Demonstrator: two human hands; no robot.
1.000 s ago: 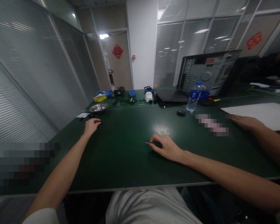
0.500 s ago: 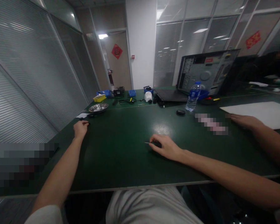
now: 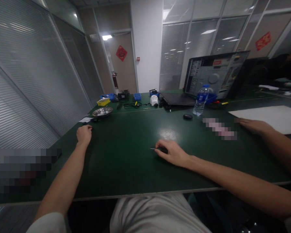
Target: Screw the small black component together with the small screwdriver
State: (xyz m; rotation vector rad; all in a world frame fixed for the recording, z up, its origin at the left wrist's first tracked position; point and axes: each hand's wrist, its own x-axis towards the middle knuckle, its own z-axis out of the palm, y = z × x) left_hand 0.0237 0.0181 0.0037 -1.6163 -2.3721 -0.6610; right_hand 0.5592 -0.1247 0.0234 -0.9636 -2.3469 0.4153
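Note:
My left hand [image 3: 84, 134] rests on the left part of the green table [image 3: 121, 155], its fingers pinched together. Something small and dark shows at the fingertips, too small to name. In front of that hand lie dark items beside a shiny metal bowl [image 3: 102, 112] with small things in it. My right hand [image 3: 172, 152] lies near the table's middle, fingers curled round a thin metal-tipped tool [image 3: 152, 149]. Its slim tip points left, and a dark part, perhaps the handle, shows under the fingers.
Another person's hand [image 3: 255, 125] lies at right by a white board [image 3: 274, 117]. A water bottle [image 3: 200, 101], a black mouse-like object [image 3: 188, 116] and a computer case [image 3: 213, 76] stand beyond my right hand. A yellow tray [image 3: 103, 102] and a laptop [image 3: 177, 99] are at the back.
My left hand has turned very slightly at the fingers, staying in the same place. My right hand and the tool have not visibly moved.

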